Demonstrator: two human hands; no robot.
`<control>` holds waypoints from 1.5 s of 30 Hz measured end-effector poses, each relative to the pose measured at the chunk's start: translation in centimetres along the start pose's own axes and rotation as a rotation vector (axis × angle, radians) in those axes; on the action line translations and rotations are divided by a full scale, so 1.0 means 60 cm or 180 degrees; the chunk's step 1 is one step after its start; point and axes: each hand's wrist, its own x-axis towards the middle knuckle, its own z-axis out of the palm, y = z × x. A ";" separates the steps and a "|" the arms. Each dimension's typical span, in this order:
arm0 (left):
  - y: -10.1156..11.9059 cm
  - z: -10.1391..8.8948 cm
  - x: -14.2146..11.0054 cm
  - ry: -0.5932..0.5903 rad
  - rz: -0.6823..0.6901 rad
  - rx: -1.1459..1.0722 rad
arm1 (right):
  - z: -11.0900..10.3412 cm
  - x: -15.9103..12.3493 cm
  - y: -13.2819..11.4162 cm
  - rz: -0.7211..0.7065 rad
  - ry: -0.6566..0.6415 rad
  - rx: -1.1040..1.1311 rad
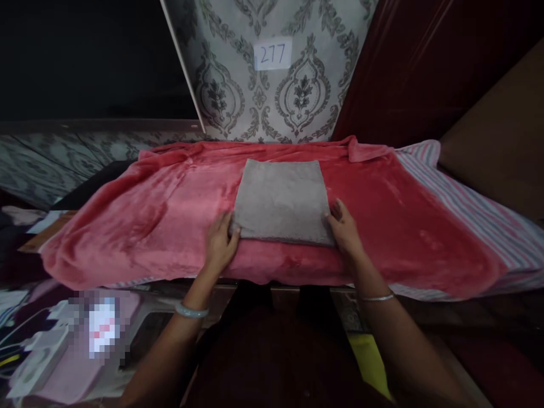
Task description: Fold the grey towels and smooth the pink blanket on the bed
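Note:
A grey towel (281,199), folded into a flat square, lies on a red plush blanket (161,215) that covers a table. My left hand (220,243) grips the towel's near left corner, thumb on top of the cloth and fingers curled at its edge. At the near right corner my right hand (345,229) rests against the towel's side edge, fingers together and touching the cloth. Both wrists wear bangles.
A striped sheet (480,209) shows under the blanket at the right. Patterned wallpaper with a paper label reading 277 (272,54) stands behind. A brown panel (501,136) is at the far right. Cluttered items and cables (38,351) lie at the lower left.

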 end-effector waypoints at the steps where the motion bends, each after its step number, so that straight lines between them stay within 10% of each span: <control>1: 0.010 0.000 -0.006 0.0241 -0.0060 -0.0213 | -0.008 -0.017 -0.003 0.0334 0.0047 0.0540; 7: 0.106 -0.017 -0.062 0.0796 -0.1186 -0.1971 | -0.019 -0.087 -0.052 0.1638 -0.0194 0.2659; 13: 0.153 -0.010 -0.074 -0.0806 -0.2489 -0.4322 | 0.006 -0.125 -0.094 0.1874 -0.0787 0.3199; 19: 0.180 0.025 -0.064 -0.1501 -0.2975 -0.5106 | 0.040 -0.114 -0.114 0.2291 -0.0339 0.3455; 35: 0.223 0.053 0.018 0.0234 -0.3383 -0.5144 | 0.063 -0.160 -0.138 0.2313 -0.0119 0.4120; 45: 0.169 -0.062 -0.005 0.0571 -0.3565 -0.4682 | -0.012 -0.110 -0.092 0.2325 -0.0628 0.3759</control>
